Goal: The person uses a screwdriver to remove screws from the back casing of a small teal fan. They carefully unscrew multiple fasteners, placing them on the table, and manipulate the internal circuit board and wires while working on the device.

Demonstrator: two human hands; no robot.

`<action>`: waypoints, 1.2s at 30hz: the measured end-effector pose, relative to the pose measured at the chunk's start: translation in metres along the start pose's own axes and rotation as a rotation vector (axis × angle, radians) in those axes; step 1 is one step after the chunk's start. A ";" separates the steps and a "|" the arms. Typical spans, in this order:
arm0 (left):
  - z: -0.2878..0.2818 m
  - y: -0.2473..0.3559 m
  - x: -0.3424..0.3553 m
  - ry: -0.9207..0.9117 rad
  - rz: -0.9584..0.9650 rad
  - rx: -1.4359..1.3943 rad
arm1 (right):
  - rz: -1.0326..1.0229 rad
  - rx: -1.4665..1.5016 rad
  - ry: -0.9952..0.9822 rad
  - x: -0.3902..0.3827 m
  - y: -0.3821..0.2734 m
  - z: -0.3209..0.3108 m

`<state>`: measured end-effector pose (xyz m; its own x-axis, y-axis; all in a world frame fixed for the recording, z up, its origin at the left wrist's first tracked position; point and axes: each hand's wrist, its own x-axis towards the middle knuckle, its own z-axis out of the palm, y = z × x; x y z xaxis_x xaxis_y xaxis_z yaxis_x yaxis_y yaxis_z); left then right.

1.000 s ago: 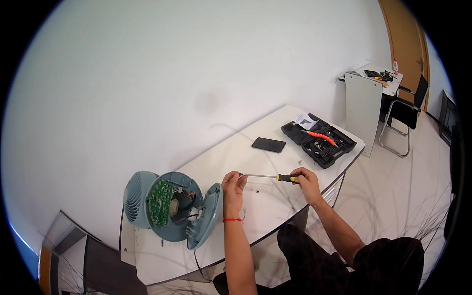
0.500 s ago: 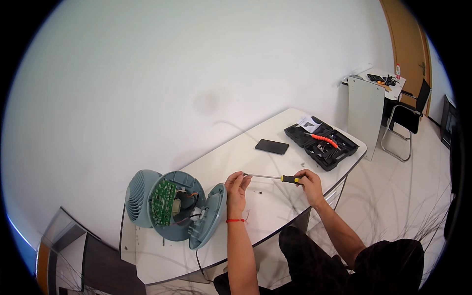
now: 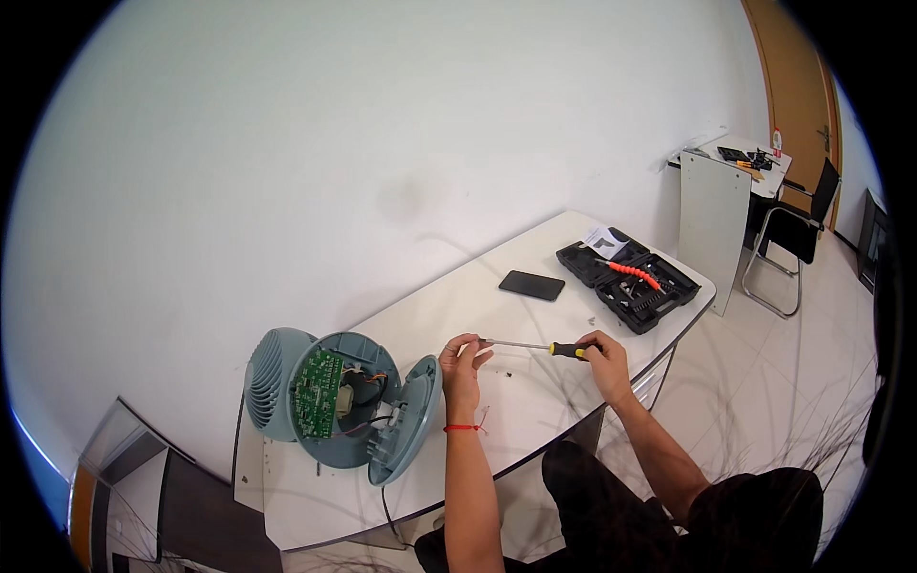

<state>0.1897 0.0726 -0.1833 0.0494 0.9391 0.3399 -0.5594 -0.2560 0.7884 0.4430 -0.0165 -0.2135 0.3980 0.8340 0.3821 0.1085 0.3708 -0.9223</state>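
My right hand (image 3: pixel 606 368) is closed round the black-and-yellow handle of a screwdriver (image 3: pixel 523 345), whose thin shaft points left. At its tip the fingers of my left hand (image 3: pixel 460 368) are pinched together. Something small and dark shows there, too small to name. Left of my left hand stands a blue-green fan (image 3: pixel 277 382) with its round base opened. A green circuit board (image 3: pixel 318 393) and wires are exposed inside it. The loose base cover (image 3: pixel 409 425) leans beside the body, close to my left wrist.
A black phone (image 3: pixel 531 286) lies on the white table (image 3: pixel 420 315). Behind it sits an open black tool case (image 3: pixel 642 298) with an orange flexible shaft and a paper. Small screws (image 3: pixel 508 374) lie about. A chair (image 3: pixel 793 229) and second desk stand far right.
Both hands and the screwdriver stay almost in place, the tip still at my left fingers. The whole view has shifted very slightly.
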 end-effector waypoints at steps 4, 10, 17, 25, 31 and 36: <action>0.002 0.000 0.000 -0.006 0.002 0.077 | -0.027 -0.050 0.013 -0.002 -0.009 -0.001; 0.005 0.005 -0.003 -0.053 0.035 0.222 | -0.040 -0.129 0.037 -0.002 -0.010 -0.002; 0.006 0.006 -0.003 0.000 -0.027 0.198 | -0.051 -0.117 0.044 -0.002 -0.006 -0.003; 0.006 0.008 -0.003 0.020 -0.093 0.071 | -0.037 -0.119 0.023 -0.004 -0.009 -0.001; 0.005 0.003 -0.001 0.009 -0.111 -0.006 | -0.017 -0.037 -0.017 -0.001 0.005 -0.006; 0.002 0.000 0.002 -0.002 -0.105 -0.079 | -0.006 -0.022 -0.023 -0.001 0.005 -0.005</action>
<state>0.1916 0.0740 -0.1817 0.1122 0.9594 0.2587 -0.6144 -0.1377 0.7769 0.4474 -0.0172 -0.2188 0.3763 0.8411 0.3885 0.1305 0.3671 -0.9210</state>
